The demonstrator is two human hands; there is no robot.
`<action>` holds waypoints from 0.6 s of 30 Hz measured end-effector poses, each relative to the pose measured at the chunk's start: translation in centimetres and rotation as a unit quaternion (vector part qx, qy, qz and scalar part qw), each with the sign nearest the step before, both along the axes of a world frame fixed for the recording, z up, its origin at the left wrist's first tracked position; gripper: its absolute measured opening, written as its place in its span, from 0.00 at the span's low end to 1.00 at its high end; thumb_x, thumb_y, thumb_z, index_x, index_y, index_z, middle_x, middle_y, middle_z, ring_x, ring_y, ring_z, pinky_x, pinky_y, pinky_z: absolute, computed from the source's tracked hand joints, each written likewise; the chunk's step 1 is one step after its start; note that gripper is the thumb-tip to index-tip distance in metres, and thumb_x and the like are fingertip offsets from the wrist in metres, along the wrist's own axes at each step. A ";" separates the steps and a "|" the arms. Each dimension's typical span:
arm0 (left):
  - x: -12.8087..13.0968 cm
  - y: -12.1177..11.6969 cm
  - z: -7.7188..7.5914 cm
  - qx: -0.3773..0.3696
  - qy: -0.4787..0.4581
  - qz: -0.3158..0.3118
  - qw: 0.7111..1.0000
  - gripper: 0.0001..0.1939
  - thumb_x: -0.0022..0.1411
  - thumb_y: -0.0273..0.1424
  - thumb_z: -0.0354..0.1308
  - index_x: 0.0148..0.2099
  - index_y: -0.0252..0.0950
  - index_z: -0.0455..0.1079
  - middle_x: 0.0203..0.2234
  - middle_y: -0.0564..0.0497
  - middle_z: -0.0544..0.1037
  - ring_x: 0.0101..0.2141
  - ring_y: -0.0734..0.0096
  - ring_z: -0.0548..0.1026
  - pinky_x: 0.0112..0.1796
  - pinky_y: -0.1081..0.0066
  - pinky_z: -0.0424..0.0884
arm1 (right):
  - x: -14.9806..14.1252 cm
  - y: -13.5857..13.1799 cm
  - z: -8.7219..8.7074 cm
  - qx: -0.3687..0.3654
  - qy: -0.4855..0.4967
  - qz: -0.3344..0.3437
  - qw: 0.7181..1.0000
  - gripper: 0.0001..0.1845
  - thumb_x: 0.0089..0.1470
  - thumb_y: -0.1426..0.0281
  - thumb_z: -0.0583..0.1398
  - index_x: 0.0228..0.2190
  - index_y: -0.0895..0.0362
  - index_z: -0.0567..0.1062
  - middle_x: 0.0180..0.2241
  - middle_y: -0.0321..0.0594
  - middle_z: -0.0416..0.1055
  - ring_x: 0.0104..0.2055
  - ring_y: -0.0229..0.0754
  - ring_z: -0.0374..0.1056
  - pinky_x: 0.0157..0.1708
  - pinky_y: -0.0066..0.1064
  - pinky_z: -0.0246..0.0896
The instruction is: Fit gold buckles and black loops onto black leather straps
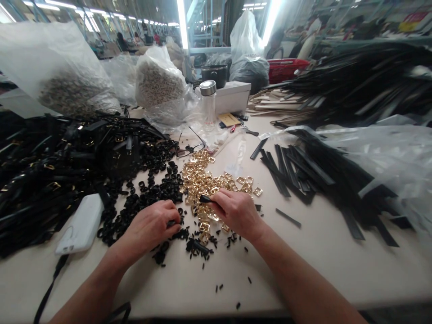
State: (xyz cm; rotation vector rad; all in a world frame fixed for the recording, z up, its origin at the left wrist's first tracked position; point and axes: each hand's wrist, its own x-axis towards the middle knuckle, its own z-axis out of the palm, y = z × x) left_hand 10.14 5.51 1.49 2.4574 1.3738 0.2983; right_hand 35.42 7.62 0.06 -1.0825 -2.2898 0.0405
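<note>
My right hand (236, 211) is closed in a pinch on a black strap (205, 198), whose short end sticks out to the left over a pile of gold buckles (199, 173). My left hand (153, 225) is also closed, its fingertips bent around a small black piece (171, 222) that is mostly hidden. Beside and beyond that hand spreads a heap of small black loops (162, 189). Short black scraps (199, 247) lie scattered on the table between my wrists.
On the left are finished-looking black straps with buckles (50, 166) and a white power bank (81, 225) with a cable. Loose black strips (297, 171) lie at the right beside clear plastic (398, 157). Eyeglasses (191, 150), a glass bottle (208, 108) and filled bags (158, 81) stand farther back.
</note>
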 end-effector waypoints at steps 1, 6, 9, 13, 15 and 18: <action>0.0 0.1 -0.1 0.011 -0.016 -0.005 1.000 0.05 0.56 0.30 0.60 0.28 0.41 0.75 0.29 0.51 0.75 0.32 0.66 0.72 0.34 0.70 0.65 | 0.0 0.0 0.0 0.000 0.001 0.001 1.000 0.17 0.65 0.65 0.51 0.27 0.57 0.71 0.24 0.35 0.67 0.23 0.33 0.58 0.22 0.30 0.46; 0.9 0.4 -0.1 -0.024 -0.174 0.061 0.983 0.07 0.59 0.33 0.59 0.30 0.39 0.76 0.29 0.50 0.77 0.31 0.68 0.72 0.36 0.69 0.68 | -0.4 -0.3 0.0 0.007 0.015 0.006 1.000 0.17 0.65 0.64 0.52 0.27 0.57 0.71 0.24 0.35 0.67 0.22 0.34 0.58 0.22 0.30 0.46; 1.7 0.4 -0.4 -0.153 -0.340 0.166 0.913 0.09 0.58 0.37 0.61 0.32 0.37 0.75 0.25 0.52 0.76 0.27 0.70 0.72 0.30 0.72 0.68 | -0.9 -0.7 0.1 0.004 0.035 0.014 0.999 0.16 0.64 0.65 0.52 0.27 0.57 0.71 0.24 0.35 0.67 0.23 0.34 0.59 0.23 0.29 0.47; 2.9 0.1 -1.4 -0.289 -0.495 0.227 0.787 0.11 0.53 0.38 0.66 0.31 0.35 0.74 0.24 0.52 0.77 0.25 0.72 0.74 0.30 0.73 0.70 | -1.4 -1.2 0.2 0.008 0.055 0.008 0.998 0.17 0.64 0.66 0.52 0.25 0.57 0.70 0.23 0.35 0.66 0.22 0.34 0.58 0.23 0.29 0.46; 3.5 0.0 -1.8 -0.313 -0.540 0.237 0.744 0.12 0.50 0.38 0.69 0.30 0.35 0.73 0.24 0.53 0.77 0.25 0.73 0.74 0.30 0.74 0.70 | -1.5 -1.2 0.3 0.011 0.054 0.001 0.998 0.17 0.64 0.66 0.51 0.25 0.57 0.69 0.22 0.35 0.66 0.22 0.33 0.57 0.23 0.29 0.46; 4.1 0.0 -2.0 -0.340 -0.579 0.249 0.698 0.14 0.48 0.37 0.71 0.28 0.34 0.71 0.23 0.54 0.76 0.24 0.76 0.74 0.29 0.76 0.70 | -1.5 -1.2 0.2 0.011 0.045 0.001 0.999 0.18 0.65 0.65 0.51 0.25 0.57 0.69 0.23 0.35 0.66 0.22 0.34 0.58 0.23 0.29 0.45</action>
